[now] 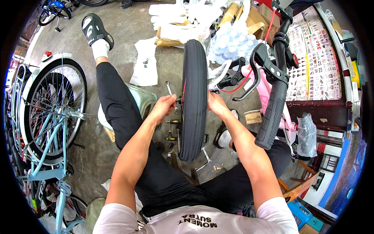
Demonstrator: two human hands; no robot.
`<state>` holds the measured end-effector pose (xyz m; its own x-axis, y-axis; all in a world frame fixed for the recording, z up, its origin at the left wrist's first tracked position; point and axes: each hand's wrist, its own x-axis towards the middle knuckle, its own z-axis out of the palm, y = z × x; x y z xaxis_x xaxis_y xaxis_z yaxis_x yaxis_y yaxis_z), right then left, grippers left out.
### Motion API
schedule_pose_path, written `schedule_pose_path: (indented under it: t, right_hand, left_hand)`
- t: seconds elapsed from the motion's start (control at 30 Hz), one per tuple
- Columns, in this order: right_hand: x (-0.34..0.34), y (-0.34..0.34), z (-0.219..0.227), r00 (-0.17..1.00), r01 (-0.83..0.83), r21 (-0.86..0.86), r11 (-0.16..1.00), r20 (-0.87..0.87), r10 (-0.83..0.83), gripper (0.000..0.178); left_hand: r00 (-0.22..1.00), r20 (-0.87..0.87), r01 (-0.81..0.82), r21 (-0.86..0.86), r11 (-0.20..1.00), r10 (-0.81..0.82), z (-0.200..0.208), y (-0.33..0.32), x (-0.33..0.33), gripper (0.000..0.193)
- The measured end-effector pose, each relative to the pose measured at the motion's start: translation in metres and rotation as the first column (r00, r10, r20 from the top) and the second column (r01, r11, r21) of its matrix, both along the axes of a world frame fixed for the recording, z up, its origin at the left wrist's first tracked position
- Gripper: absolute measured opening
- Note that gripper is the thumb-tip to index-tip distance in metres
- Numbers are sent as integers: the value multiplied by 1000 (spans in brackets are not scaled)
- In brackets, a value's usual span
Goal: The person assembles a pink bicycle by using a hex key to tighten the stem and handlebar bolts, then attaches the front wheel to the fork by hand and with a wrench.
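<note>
A bicycle wheel with a black tyre (194, 117) stands upright between my legs, seen along its tread. My left hand (165, 106) is closed in a pinch at the axle end on the wheel's left side. On its other side my right hand (216, 104) is curled in near the hub; the tyre hides its fingertips. Close by on the right is a pink bicycle frame (265, 93) with a black handlebar grip (270, 121), a brake lever (253, 80) and a red cable. A combination wrench (168, 87) lies on the floor beyond my left hand.
Yellow-and-black tools (171, 137) and a crank arm (205, 156) lie beneath the wheel. A light-blue bicycle (50, 144) stands at left, and a pale green stool (146, 97) by my left leg. Bagged bottles (233, 43) and cardboard (255, 21) are at the back; a small box (253, 117) lies right.
</note>
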<state>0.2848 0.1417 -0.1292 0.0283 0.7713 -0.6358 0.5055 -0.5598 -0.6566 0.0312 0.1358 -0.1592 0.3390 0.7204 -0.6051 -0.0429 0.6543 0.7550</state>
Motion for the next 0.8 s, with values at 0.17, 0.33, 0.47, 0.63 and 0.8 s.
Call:
schedule_pose_path:
  t: [0.17, 0.33, 0.47, 0.63, 0.8]
  right_hand:
    - [4, 2, -15, 999, -12, 9, 1000, 37, 12, 92]
    - [0, 2, -5, 998, -19, 30, 999, 61, 18, 93]
    - [1, 3, -1, 997, -34, 12, 999, 67, 33, 92]
    - [4, 3, -8, 997, -14, 16, 1000, 70, 13, 91]
    - [3, 5, -1, 991, -82, 35, 996, 109, 77, 89]
  left_hand:
    - [1000, -23, 4, 14, 1000, -4, -5, 1, 1, 41]
    - [1000, -31, 6, 6, 1000, -6, -12, 2, 1, 41]
    - [999, -48, 19, 5, 1000, -19, -9, 2, 2, 41]
    - [999, -45, 20, -4, 1000, -20, -11, 2, 3, 41]
    - [999, -37, 5, -4, 1000, -5, -13, 1, 3, 42]
